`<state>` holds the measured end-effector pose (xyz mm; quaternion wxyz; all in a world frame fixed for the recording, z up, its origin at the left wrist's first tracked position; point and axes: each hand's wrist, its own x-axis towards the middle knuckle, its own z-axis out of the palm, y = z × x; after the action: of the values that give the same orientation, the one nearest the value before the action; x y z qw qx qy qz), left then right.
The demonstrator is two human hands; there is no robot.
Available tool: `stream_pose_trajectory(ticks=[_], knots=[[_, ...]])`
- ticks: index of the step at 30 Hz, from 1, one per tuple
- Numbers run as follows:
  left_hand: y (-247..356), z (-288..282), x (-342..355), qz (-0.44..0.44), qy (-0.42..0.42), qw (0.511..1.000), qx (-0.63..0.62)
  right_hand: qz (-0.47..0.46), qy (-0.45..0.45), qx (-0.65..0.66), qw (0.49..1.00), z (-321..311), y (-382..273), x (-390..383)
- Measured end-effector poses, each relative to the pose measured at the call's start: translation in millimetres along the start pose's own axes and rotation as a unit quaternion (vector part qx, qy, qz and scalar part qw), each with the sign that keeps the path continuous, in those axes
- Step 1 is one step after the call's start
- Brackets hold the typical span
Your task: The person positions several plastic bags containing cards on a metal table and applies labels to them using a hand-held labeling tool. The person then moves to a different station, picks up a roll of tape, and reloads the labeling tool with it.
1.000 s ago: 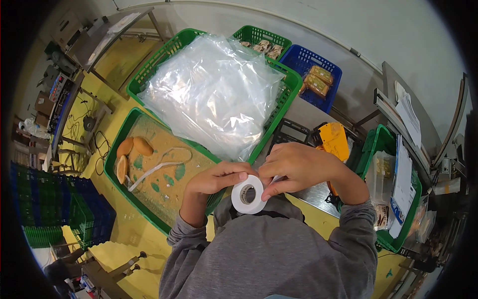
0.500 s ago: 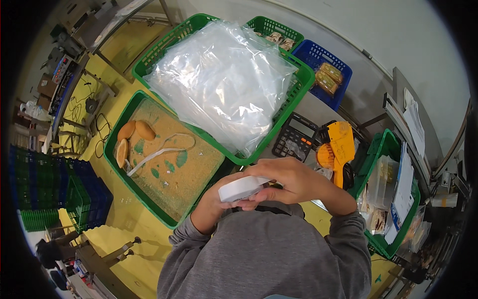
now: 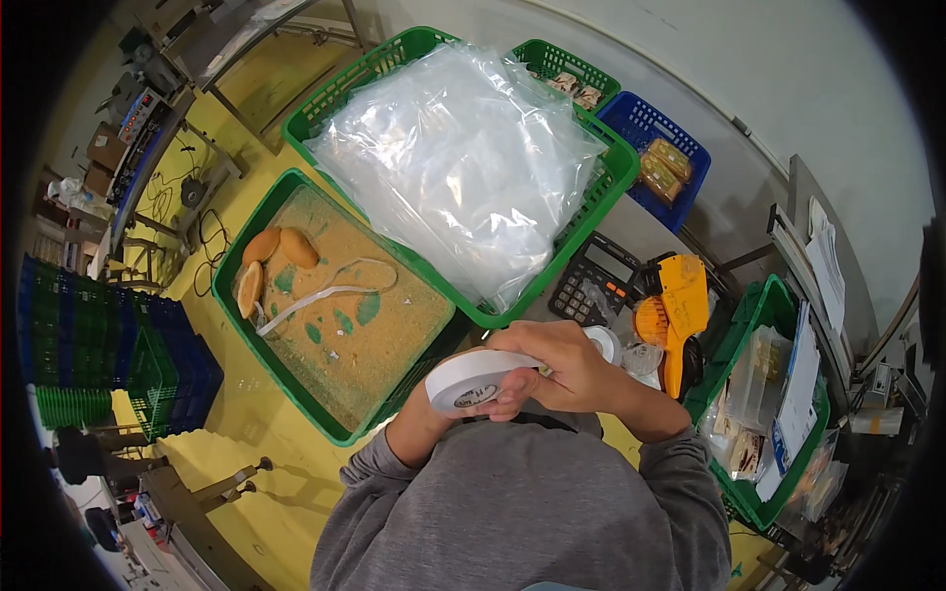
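My left hand (image 3: 508,396) is wrapped round a white roll of tape (image 3: 463,382), its fingers showing at the roll's right side. The roll is tilted, with its flat side and printed core turned up toward me. My right hand (image 3: 564,362) is closed at the roll's right end, thumb and fingers pinched there; the pinched part is mostly hidden. A second white roll (image 3: 603,344) lies on the table just behind my right hand. Beside it are a yellow gun-shaped hand tool (image 3: 682,305) with an orange ribbed part (image 3: 650,321), and a black calculator (image 3: 594,280).
Clear plastic bags (image 3: 453,167) fill a green crate (image 3: 631,175) ahead. To the left, a green tray (image 3: 335,431) holds crumbs, bread pieces (image 3: 298,247) and a pale strap. A blue basket (image 3: 619,118) with packaged food stands far right; a green crate (image 3: 761,517) of packets and papers is at right.
The roll has turned so more of its flat side shows, and my right hand has shifted slightly left and down. The second white roll has come into view.
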<state>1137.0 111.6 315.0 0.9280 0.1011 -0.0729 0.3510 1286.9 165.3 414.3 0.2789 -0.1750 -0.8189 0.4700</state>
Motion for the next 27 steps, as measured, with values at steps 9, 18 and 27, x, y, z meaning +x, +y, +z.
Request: stream_pose_trajectory(ticks=[9,18,27], knots=[[1,26,-3,0.097,0.122,0.976,0.150,0.010,-0.009,0.028,1.000,-4,-7,2],[1,21,-6,0.109,0.171,0.953,0.224,-0.018,-0.007,-0.057,0.998,-3,-1,1],[-3,40,-26,0.244,0.313,0.756,0.520,0.056,-0.019,-0.244,0.968,15,9,-17]])
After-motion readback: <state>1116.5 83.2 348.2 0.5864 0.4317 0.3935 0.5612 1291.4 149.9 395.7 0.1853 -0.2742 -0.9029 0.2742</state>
